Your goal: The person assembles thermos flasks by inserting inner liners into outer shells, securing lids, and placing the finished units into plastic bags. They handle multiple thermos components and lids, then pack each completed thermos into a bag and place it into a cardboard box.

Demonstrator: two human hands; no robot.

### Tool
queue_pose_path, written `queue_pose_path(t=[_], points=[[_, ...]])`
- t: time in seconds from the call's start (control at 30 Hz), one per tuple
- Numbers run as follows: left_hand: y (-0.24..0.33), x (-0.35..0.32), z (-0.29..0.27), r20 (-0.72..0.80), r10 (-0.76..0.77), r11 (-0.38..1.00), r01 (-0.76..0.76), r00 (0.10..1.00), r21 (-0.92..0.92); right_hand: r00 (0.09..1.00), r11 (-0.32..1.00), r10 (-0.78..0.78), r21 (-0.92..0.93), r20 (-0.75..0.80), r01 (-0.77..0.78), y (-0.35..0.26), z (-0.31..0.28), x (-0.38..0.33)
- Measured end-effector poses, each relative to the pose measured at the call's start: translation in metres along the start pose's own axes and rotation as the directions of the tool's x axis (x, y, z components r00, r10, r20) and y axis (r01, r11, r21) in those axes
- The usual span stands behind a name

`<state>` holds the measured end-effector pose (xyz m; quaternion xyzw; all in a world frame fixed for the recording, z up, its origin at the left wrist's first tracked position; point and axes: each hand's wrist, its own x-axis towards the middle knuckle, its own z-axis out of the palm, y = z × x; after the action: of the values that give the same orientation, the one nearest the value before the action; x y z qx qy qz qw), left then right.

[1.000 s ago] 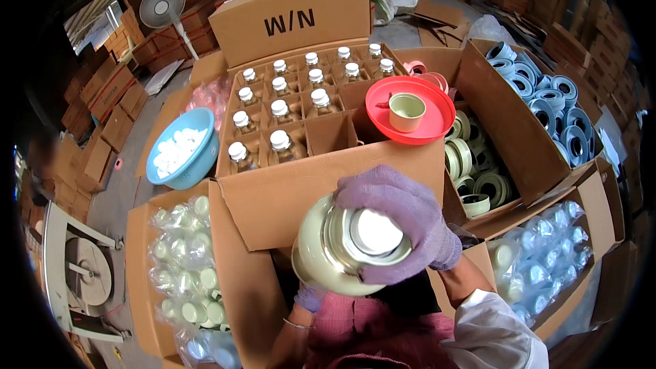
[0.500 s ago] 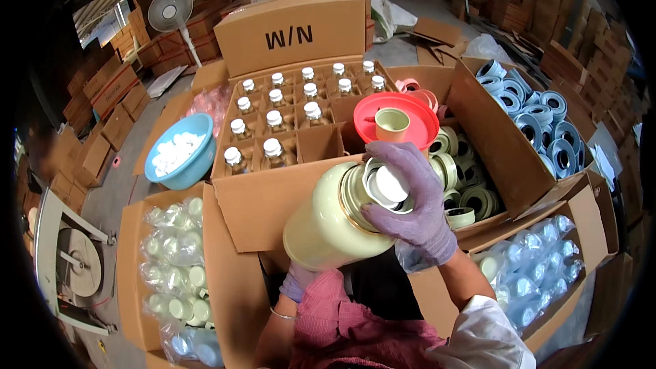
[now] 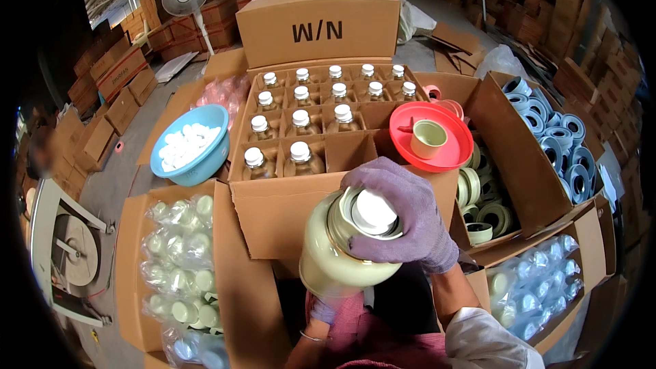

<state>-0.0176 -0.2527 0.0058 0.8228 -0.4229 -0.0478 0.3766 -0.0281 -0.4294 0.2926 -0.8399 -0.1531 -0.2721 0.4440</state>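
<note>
Before me is a large pale green flask [image 3: 342,253], its mouth tipped up toward the right. My right hand [image 3: 410,215], in a purple glove, wraps its fingers and thumb round the pale green collar [image 3: 350,213] at the flask's neck. A white cap [image 3: 373,212] shows inside that collar. Under the flask's base is my left hand [image 3: 324,311], also gloved; the flask hides its fingers, but it bears the flask from below. Just beyond stands a divided carton [image 3: 294,222] holding several clear bottles with white caps [image 3: 301,152].
A red round tray [image 3: 443,158] with a pale green cup [image 3: 429,138] rests at the carton's right corner. To the left is a blue basin [image 3: 181,176] of white caps. Boxes hold blue rings [image 3: 578,181], green rings [image 3: 493,217] and bagged green cups [image 3: 184,311].
The flask has swung more upright and come nearer to me. My right hand has stayed round its collar and turned with it. The whole view has shifted slightly.
</note>
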Motion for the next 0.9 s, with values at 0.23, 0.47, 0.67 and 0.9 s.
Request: queue_pose_path(t=[0.23,0.47,0.67,0.9], points=[[-0.003,-0.015,-0.021,0.054,-0.023,0.998,0.026,0.998,-0.049,0.966,0.975,-0.131,0.204,0.221,0.086,0.023,0.006,0.019],[-0.011,-0.007,-0.028,0.07,0.008,0.999,-0.006,0.998,-0.031,0.93,0.938,-0.222,0.323,0.293,0.122,0.023,0.004,0.001],[-0.024,0.019,-0.03,0.034,0.045,0.999,-0.046,0.998,0.019,0.968,0.891,0.057,0.425,0.244,-0.159,0.026,-0.02,-0.042],[-0.035,0.037,-0.032,0.003,0.028,0.997,-0.028,1.0,0.075,0.997,0.971,-0.068,0.227,-0.041,0.076,0.025,-0.032,-0.125]])
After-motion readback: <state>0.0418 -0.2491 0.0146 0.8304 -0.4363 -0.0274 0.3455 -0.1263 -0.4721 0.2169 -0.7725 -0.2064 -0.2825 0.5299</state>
